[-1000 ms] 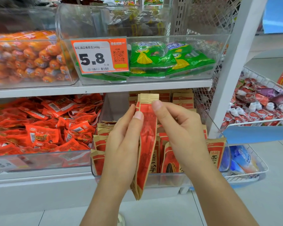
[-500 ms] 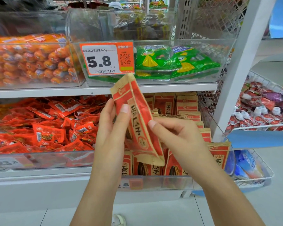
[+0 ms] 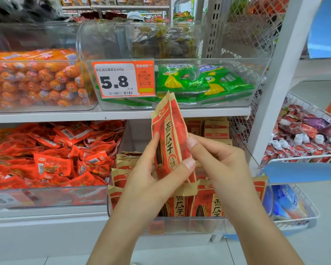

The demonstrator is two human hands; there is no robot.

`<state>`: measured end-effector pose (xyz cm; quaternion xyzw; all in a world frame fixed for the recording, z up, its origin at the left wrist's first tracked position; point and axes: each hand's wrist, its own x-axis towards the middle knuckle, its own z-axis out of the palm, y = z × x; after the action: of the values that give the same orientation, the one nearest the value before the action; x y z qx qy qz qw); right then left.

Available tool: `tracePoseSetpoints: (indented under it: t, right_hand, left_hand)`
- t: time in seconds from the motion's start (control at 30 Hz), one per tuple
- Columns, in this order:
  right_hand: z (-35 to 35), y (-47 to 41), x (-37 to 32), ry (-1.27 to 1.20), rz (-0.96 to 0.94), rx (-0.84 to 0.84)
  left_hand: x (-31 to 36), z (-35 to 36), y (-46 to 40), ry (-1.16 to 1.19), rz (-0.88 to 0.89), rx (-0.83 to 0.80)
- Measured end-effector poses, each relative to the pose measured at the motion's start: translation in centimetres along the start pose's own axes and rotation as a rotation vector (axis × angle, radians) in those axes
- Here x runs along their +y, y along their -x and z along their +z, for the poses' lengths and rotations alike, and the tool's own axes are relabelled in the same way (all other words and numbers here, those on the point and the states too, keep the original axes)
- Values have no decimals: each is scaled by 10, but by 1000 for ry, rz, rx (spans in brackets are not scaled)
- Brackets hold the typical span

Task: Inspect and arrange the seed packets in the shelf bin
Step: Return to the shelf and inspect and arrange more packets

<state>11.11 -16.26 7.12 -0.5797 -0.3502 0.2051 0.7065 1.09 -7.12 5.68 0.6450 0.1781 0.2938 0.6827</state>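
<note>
upright, a flat crinkly paper seed packet (image 3: 170,142), pinched by left hand (image 3: 151,178) and right hand (image 3: 222,165).

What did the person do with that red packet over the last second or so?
The red and tan paper seed packet, seen edge-on a second ago, was turned to show its printed front and raised above the clear plastic shelf bin. The left hand and right hand kept pinching it throughout. The packets standing in the bin stayed put.

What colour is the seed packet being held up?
Red with tan kraft-paper edges and dark characters, seen in the head view: seed packet.
</note>
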Motion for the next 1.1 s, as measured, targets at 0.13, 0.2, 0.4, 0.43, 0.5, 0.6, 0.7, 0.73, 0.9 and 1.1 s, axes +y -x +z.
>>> tracePoseSetpoints:
  t: [0.13,0.2,0.4,0.43,0.5,0.6,0.7,0.73,0.9,1.1]
  right_hand:
    - [1,0,-4,3,21,-64]
    - [1,0,-5,34,64,-101]
    - [3,0,-4,43,158,-120]
    - [3,0,-4,39,165,-118]
    - [4,-1,-4,37,169,-122]
    - [4,-1,-6,18,154,-153]
    - [5,0,-7,5,143,-180]
    - [4,-1,-6,5,140,-185]
    - [3,-2,-2,63,148,-200]
    - [-7,-6,-2,19,253,-278]
  left_hand:
    - [0,-6,-2,46,5,-13]
    - [0,-10,-3,117,6,-1]
    - [-2,-16,-5,241,12,38]
    - [-2,-16,-4,236,15,33]
    - [-3,-16,-3,222,24,23]
    - [-2,-18,-2,201,26,-1]
    - [-1,-21,-2,181,17,-6]
    - [-2,-21,-3,177,12,-4]
    - [-1,-16,-2,124,41,62]
    - [-3,-11,-5,93,78,187]
